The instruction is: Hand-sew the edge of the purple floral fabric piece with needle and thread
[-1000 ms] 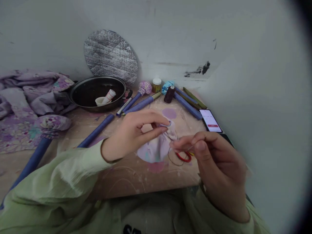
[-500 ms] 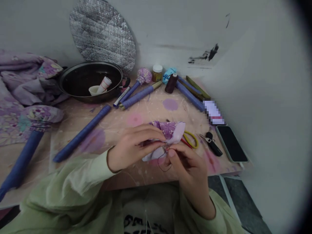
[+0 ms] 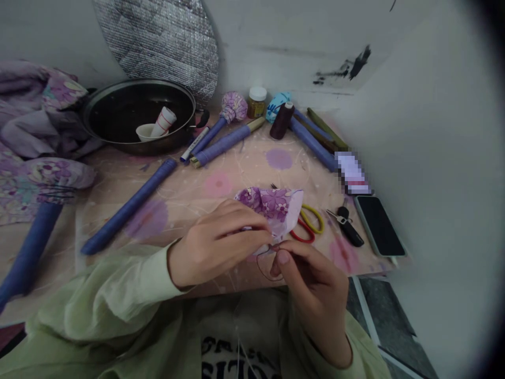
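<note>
Right hand (image 3: 315, 297) has moved in to meet left hand (image 3: 215, 245) at cloth (image 3: 274, 202) near scissors (image 3: 315, 230) on worktop (image 3: 248, 168), putting thread (image 3: 258, 265) work at its edge; left fingers pinch cloth, right pressed together, anything between hidden.

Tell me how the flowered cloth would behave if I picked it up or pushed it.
The flowered cloth would probably flop, since it bends at the left hand. It looks thin, so likely light. Pushed, its soft folds suggest it would crumple rather than roll.
</note>
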Demonstrator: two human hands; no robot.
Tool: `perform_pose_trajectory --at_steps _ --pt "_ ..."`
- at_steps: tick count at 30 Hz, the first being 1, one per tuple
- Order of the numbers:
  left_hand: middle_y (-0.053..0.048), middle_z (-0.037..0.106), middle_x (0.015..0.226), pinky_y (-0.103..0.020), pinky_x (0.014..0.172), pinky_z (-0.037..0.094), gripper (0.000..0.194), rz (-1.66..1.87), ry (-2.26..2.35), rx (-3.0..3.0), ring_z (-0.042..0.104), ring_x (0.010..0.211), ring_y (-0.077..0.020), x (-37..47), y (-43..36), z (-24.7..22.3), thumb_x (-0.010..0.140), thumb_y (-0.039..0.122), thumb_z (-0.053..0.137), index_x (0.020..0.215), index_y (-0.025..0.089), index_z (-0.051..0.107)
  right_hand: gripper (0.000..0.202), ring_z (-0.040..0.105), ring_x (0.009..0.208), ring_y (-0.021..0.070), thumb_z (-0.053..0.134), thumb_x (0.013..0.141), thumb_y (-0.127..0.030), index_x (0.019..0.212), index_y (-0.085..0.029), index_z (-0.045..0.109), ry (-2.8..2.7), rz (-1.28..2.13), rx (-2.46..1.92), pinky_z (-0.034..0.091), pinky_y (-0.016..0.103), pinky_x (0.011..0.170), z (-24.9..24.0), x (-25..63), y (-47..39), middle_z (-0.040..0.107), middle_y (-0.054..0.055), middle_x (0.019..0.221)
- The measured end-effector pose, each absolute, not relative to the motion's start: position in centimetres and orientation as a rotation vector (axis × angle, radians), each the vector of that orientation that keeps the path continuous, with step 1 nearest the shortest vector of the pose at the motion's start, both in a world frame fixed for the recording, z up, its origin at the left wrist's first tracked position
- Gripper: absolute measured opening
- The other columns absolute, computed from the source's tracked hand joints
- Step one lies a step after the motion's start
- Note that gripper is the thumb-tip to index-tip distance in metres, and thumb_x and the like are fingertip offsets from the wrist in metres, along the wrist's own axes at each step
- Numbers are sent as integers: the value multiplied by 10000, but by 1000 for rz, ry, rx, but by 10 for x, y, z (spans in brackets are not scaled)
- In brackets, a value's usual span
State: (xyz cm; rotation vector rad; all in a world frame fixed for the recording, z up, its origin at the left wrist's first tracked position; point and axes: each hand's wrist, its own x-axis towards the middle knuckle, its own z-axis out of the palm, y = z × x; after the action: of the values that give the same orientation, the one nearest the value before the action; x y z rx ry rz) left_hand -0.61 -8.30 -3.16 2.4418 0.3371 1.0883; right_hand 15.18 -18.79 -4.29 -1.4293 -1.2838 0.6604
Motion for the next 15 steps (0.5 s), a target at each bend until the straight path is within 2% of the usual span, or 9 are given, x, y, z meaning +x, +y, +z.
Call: perform_pose_trajectory --at_steps 11,15 --pt "-90 684 919 -343 774 531 116 1086 301 2472 626 826 -164 -3 -82 -31 848 76 607 930 157 618 109 578 533 103 603 853 -152 855 -244 661 -1274 648 -1427 496 243 555 -44 152 -189 686 -28 693" --pt "-66 675 909 -329 758 532 123 1083 327 2458 617 813 -153 -1 -82 -29 864 92 586 933 190 613 109 565 512 96 606 848 -151 838 -245 659 -1275 634 -1430 474 233 523 -44 152 -190 682 -36 672"
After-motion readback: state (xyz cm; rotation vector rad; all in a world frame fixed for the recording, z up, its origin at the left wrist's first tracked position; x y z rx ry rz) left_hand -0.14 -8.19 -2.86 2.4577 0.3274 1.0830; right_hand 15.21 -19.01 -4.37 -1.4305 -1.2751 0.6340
